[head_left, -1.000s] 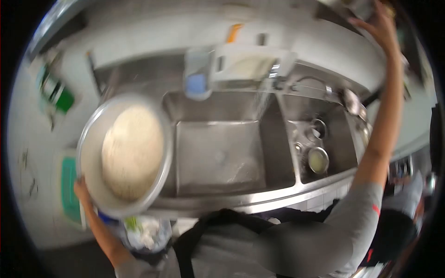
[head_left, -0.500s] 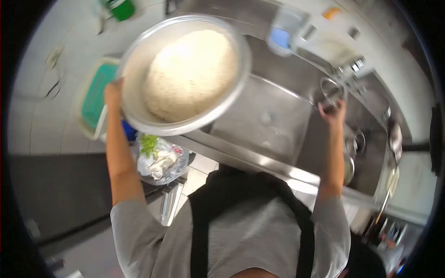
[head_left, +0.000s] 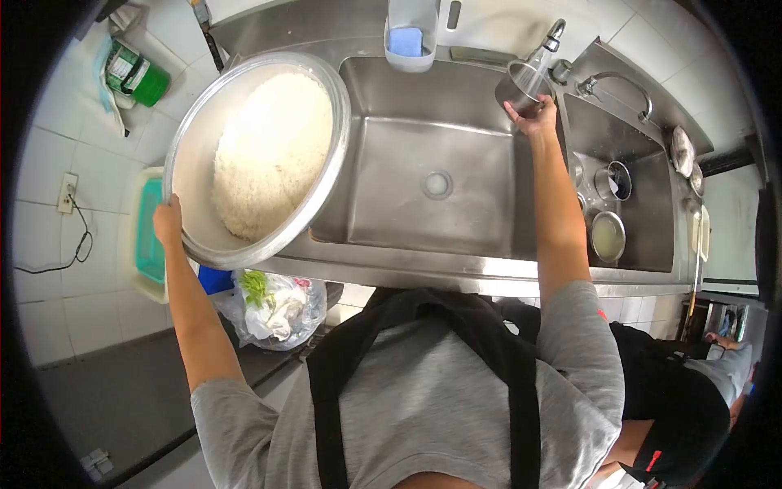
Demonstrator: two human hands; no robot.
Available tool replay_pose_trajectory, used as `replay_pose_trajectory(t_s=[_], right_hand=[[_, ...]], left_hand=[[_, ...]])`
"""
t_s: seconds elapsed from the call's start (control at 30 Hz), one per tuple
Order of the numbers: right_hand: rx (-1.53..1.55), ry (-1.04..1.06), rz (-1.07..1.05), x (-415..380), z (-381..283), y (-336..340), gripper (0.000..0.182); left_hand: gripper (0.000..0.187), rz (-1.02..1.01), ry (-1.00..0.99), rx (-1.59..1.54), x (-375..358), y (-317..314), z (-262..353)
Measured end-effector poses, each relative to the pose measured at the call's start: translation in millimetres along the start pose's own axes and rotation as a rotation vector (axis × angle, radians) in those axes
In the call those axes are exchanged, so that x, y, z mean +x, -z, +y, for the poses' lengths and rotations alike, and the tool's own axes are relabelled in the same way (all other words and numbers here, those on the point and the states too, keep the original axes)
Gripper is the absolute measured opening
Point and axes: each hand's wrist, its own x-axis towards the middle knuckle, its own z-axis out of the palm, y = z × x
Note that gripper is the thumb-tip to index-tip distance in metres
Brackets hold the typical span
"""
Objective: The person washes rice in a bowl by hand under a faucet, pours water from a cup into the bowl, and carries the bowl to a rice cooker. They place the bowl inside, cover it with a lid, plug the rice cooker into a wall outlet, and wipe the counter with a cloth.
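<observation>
- Rice basin (head_left: 198, 167) at sink (head_left: 481, 196)'s left edge: left hand (head_left: 169, 218) curled on rim, might tip if grip slips
- Right hand (head_left: 535, 121) half-closed round cup (head_left: 518, 88), running tap (head_left: 555, 34) could overfill it

"What colour has the bowl (head_left: 195, 155)?"

"It is silver-grey, and the grains (head_left: 273, 163) are white to cream. The cup (head_left: 521, 77) is also silver."

"And the sponge (head_left: 406, 41)?"

"Light blue. The small bucket (head_left: 151, 85) is green, the tub (head_left: 150, 236) is teal with a cream rim."

"Is there some pattern?"

"Yes, white wall tiles (head_left: 90, 253) make a grid. The shirt (head_left: 423, 383) is mottled grey, its straps (head_left: 330, 440) are black."
</observation>
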Motion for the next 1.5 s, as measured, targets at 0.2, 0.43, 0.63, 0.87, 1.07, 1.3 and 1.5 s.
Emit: replay_pose_trajectory(t_s=[0.2, 0.43, 0.63, 0.87, 1.07, 1.3, 1.5], right_hand=[[-0.060, -0.119, 0.093, 7, 8, 17, 0.064], [-0.047, -0.163, 0.155, 17, 28, 35, 0.068], [-0.019, -0.173, 0.132, 21, 30, 38, 0.065], [-0.012, -0.094, 0.110, 28, 23, 33, 0.066], [0.074, -0.100, 0.136, 28, 22, 43, 0.069], [0.131, -0.140, 0.141, 41, 31, 64, 0.066], [0.099, -0.183, 0.074, 57, 35, 84, 0.060]], left_hand=[[0.055, -0.002, 0.025, 0.000, -10, 9, 8], [0.057, -0.017, -0.003, 0.004, -1, -4, -2], [0.057, -0.002, 0.024, 0.035, -1, -4, -2], [0.058, 0.016, 0.006, 0.028, -2, -2, 2], [0.058, -0.028, 0.000, 0.056, 11, -15, -13], [0.060, 0.024, -0.074, 0.030, 17, -19, -18], [0.057, -0.006, -0.029, -0.019, 13, -16, -15]])
